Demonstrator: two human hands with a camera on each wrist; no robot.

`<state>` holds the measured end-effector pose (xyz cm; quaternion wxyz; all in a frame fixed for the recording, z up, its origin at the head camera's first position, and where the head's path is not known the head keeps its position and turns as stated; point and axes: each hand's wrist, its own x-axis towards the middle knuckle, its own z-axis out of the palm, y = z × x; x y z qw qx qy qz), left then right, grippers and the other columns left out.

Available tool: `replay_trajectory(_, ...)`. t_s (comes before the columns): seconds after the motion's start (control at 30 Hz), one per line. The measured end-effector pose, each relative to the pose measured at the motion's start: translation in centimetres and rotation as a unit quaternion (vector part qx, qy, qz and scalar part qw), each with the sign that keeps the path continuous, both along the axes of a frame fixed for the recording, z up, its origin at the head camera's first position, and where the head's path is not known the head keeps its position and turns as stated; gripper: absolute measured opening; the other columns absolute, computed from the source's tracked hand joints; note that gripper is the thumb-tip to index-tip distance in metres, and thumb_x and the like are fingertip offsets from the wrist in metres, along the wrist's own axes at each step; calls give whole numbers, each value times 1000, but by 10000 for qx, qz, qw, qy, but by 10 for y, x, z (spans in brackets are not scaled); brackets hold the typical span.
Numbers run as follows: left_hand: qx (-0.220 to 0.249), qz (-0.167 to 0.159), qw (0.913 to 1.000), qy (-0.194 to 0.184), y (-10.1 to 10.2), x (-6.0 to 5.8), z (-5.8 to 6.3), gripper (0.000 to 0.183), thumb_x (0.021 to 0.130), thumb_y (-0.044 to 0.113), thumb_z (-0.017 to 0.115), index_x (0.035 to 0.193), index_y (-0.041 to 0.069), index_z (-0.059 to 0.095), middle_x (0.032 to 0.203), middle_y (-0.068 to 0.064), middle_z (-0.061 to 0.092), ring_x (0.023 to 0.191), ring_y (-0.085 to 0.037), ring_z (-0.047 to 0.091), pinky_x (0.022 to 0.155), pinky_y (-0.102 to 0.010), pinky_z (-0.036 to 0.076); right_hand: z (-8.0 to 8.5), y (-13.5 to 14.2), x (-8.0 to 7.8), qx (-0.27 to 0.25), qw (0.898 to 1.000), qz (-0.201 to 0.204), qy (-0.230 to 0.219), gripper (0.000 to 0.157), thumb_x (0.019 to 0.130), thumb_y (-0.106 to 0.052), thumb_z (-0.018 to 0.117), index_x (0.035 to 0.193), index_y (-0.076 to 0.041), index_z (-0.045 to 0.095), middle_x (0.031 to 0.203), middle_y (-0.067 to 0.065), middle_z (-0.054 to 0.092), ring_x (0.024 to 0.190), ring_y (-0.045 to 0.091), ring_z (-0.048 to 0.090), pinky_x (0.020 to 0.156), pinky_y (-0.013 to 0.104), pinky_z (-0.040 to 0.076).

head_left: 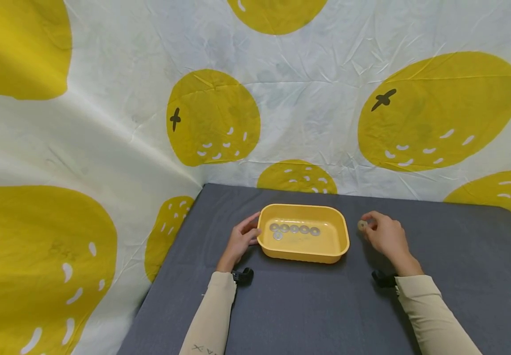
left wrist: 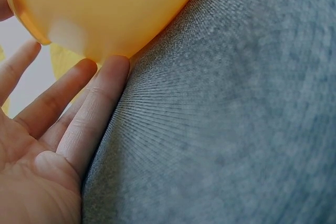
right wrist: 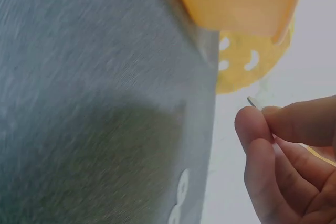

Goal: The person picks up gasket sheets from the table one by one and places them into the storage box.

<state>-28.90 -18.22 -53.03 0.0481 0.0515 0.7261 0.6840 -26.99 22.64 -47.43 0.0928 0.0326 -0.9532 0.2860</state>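
A yellow plastic bin (head_left: 304, 255) stands on the dark cloth. Inside it, several flat metal washers (head_left: 294, 229) lie in a row, with one more washer (head_left: 278, 236) just below its left end. My left hand (head_left: 240, 239) rests against the bin's left end. Its fairly straight fingers (left wrist: 86, 114) touch the outer wall, the thumb near the rim. To the right of the bin, my right hand (head_left: 387, 238) pinches one washer (head_left: 362, 225) between thumb and forefinger, raised above the cloth. The right wrist view shows that washer (right wrist: 254, 102) nearly edge-on.
Loose washers (right wrist: 182, 186) lie on the cloth near the right hand in the right wrist view; the head view does not show them. A grey-blue cloth (head_left: 299, 305) covers the table. Behind and to the left hangs a white curtain (head_left: 301, 118) with yellow fruit shapes.
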Motion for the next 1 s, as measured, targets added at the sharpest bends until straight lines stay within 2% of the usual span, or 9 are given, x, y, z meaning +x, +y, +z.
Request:
replay_trajectory(0.17, -18, -214, 9997, -150, -1, 7, 17, 57, 99, 10, 62, 153, 21, 50, 141, -23, 59, 125, -41, 62, 86, -33, 62, 11, -10, 3, -172, 9996, -21, 242, 27, 96, -12, 65, 121, -2, 68, 83, 11, 76, 61, 14, 61, 54, 29, 44)
replay_trajectory(0.23, -57, -295, 9994, -184, -2, 7, 19, 57, 99, 9, 62, 154, 19, 49, 142, -24, 58, 125, -42, 61, 86, -33, 62, 16, -16, 4, -237, 9993, -24, 299, 27, 96, -11, 65, 121, -2, 68, 83, 10, 76, 62, 15, 62, 54, 29, 44)
replay_trajectory(0.43, -25, -249, 9996, -154, -2, 0, 7, 58, 100, 11, 62, 155, 22, 47, 142, -24, 58, 125, -41, 61, 87, -34, 62, 30, -32, 5, -492, 9978, 139, 412, 28, 98, -10, 65, 125, -4, 67, 86, 11, 77, 66, 16, 65, 54, 29, 46)
replay_trajectory(0.6, -54, -73, 10000, -37, -1, 0, 2, 55, 100, 15, 64, 152, 29, 51, 140, -21, 61, 122, -38, 63, 85, -33, 62, 34, -48, 5, -755, 9941, 568, 525, 28, 99, -5, 62, 126, -4, 67, 91, 16, 77, 69, 22, 70, 51, 26, 46)
replay_trajectory(0.73, -86, -78, 9999, 56, -1, 0, -1, 54, 99, 17, 65, 149, 32, 54, 137, -18, 64, 120, -36, 65, 85, -35, 63, 33, -61, 3, -943, 9904, 847, 558, 28, 98, -3, 63, 126, -3, 67, 91, 17, 77, 69, 24, 70, 48, 25, 44)
replay_trajectory(1.0, -79, -90, 9998, 139, -1, -2, -1, 53, 98, 17, 65, 148, 33, 55, 134, -18, 65, 116, -34, 67, 86, -36, 63, 33, -88, 1, -1256, 9848, 1119, 429, 27, 98, -7, 66, 125, -7, 69, 91, 13, 78, 68, 13, 69, 42, 26, 35)
